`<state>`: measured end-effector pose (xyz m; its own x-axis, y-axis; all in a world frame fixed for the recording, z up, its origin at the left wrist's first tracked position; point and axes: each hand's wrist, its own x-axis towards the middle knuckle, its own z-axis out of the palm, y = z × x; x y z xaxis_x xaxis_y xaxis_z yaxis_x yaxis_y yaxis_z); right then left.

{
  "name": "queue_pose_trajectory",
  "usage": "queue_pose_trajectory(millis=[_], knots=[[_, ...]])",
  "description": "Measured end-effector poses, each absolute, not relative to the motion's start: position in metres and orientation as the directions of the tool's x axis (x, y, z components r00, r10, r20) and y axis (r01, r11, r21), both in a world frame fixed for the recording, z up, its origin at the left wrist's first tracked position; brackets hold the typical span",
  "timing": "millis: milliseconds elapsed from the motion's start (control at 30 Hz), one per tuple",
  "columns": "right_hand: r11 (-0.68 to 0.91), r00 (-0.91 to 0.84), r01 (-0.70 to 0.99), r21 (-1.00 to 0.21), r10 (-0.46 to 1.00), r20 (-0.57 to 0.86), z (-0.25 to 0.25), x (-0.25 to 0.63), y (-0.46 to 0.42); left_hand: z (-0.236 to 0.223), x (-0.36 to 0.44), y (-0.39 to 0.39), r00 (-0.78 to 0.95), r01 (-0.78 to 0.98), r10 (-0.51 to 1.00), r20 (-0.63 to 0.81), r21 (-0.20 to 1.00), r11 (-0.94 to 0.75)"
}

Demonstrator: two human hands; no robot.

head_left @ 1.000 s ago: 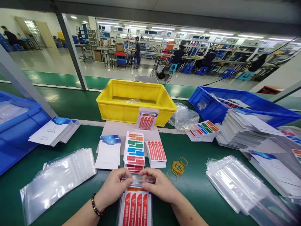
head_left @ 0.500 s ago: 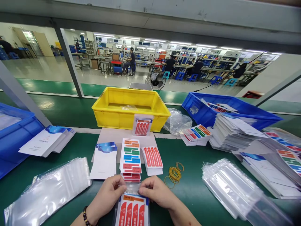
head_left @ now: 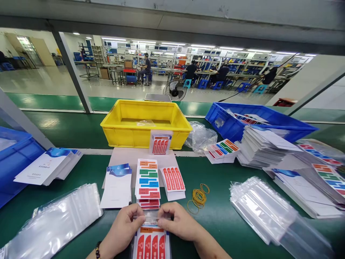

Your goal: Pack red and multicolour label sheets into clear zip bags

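A clear plastic bag (head_left: 152, 244) with red-and-white label sheets inside lies at the front of the bench. My left hand (head_left: 124, 226) pinches the left side of its top strip between thumb and fingers. On the right side of that strip, my right hand (head_left: 176, 220) holds it the same way. Just beyond my fingers stands a stack of multicoloured label sheets (head_left: 147, 180). Left of it are white booklets with blue tops (head_left: 116, 187); right of it is a stack of red label sheets (head_left: 173, 180).
A yellow bin (head_left: 145, 135) stands behind the stacks, with a filled bag (head_left: 160, 143) leaning on it. Rubber bands (head_left: 198, 198) lie at right. Clear bags lie in piles at left (head_left: 61, 219) and right (head_left: 266, 208). Blue bins (head_left: 258, 118) flank the bench.
The view has tilted up and shifted slightly, so the bench things appear moved left. Both my hands keep their pinch on the bag's top strip.
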<state>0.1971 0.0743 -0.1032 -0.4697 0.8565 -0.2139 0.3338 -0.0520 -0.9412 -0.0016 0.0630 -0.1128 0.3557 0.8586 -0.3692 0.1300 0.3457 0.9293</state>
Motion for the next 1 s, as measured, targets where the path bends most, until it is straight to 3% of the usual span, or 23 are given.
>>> queue_pose_trajectory(millis=[233, 500, 767, 933, 1000], knots=[[0.177, -0.478, 0.379, -0.909, 0.878, -0.029, -0.111, 0.195, 0.073, -0.110, 0.000, 0.066, 0.371, 0.187, 0.855, -0.362, 0.931, 0.313], [0.215, -0.534, 0.333, -0.918, 0.846, 0.005, -0.109, 0.188, 0.068, -0.107, 0.004, 0.063, 0.359, 0.277, 0.890, -0.280, 0.943, 0.185], [0.341, -0.534, 0.400, -0.851, 0.841, 0.087, -0.117, 0.180, 0.063, -0.107, 0.009, 0.063, 0.385, 0.228, 0.883, -0.270, 0.954, 0.192], [0.395, -0.564, 0.412, -0.821, 0.819, 0.111, -0.116, 0.179, 0.064, -0.108, 0.008, 0.062, 0.410, 0.311, 0.886, -0.217, 0.946, 0.088], [0.397, -0.574, 0.408, -0.822, 0.812, 0.107, -0.115, 0.181, 0.065, -0.106, 0.006, 0.060, 0.403, 0.398, 0.909, -0.101, 0.915, -0.074]])
